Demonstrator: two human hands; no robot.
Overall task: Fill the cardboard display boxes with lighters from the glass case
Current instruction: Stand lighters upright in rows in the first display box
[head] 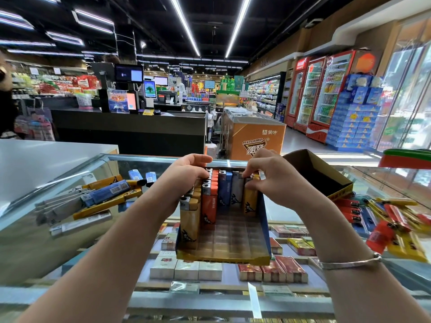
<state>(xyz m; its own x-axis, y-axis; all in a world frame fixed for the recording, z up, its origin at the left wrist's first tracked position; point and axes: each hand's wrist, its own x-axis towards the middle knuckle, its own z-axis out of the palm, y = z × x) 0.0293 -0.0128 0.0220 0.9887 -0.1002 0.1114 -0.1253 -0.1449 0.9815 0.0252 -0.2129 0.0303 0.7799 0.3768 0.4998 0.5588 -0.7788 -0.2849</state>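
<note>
A cardboard display box [263, 231] with blue walls and a yellow front lip sits on the glass case top [58, 229] in front of me. Yellow, orange, blue and grey lighters [211, 201] stand upright in its back and left slots; the front slots hold nothing. My left hand [186, 176] curls over the tops of the left rows. My right hand [268, 176] pinches the top of a yellow lighter [250, 201] standing at the right rear of the box.
Loose lighters lie in a pile [98, 199] on the glass to the left and another pile [391, 220] to the right. A second, open cardboard box [319, 173] stands behind my right hand. Cigarette packs [272, 269] show under the glass.
</note>
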